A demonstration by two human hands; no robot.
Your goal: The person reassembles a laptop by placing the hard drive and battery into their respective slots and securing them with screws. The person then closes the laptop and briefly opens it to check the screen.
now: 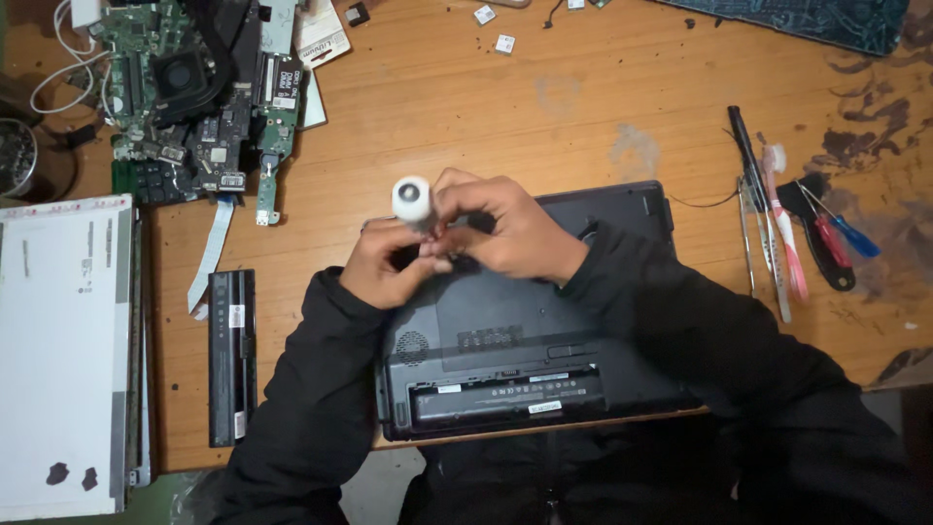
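Note:
A black laptop (515,340) lies upside down on the wooden table (486,117), its battery bay empty at the near edge. Both my hands meet over its far left corner. My right hand (505,228) grips a tool with a white round-topped handle (412,199), which stands upright. My left hand (384,264) is curled just below it, fingertips pinched at the tool's lower end. What lies under the fingers is hidden. Black sleeves cover both arms.
A long black battery (232,355) lies left of the laptop. A white screen panel (63,350) sits at the far left. A bare circuit board with fan (190,87) and ribbon cable lies at the top left. Screwdrivers, tweezers and a brush (787,224) lie at the right.

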